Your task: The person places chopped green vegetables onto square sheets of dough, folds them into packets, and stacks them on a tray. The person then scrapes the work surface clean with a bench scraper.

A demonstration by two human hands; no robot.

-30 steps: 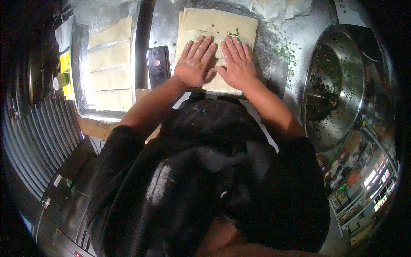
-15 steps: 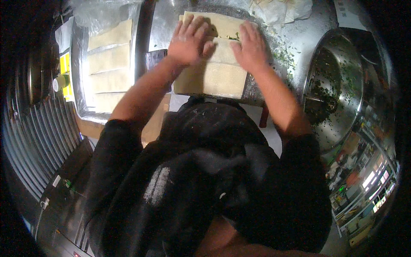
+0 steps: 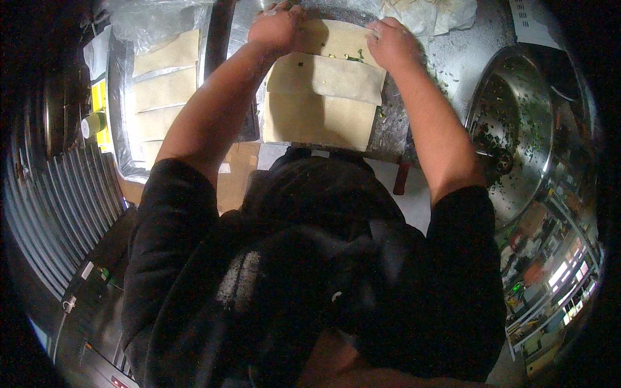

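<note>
A pale sheet of dough (image 3: 323, 119) lies on the metal worktop in overlapping flat layers, with chopped green bits (image 3: 352, 57) along the far layer. At its far left corner my left hand (image 3: 277, 29) has its fingers curled over the edge, its fingertips partly hidden near the picture's top. The bent fingers of my right hand (image 3: 392, 44) pinch the far right corner. My left forearm's shadow falls across the near layers.
On the left, a tray (image 3: 123, 152) holds several rectangular dough pieces under plastic film (image 3: 158, 29). A large steel bowl (image 3: 517, 187) with chopped greens stands at the right. A crumpled whitish cloth or bag (image 3: 446, 16) lies at the back of the worktop (image 3: 453, 55).
Both hands have moved away from me, from lying spread on the dough's layers to its far corners, and their fingers have curled. More of the near layers now shows.
</note>
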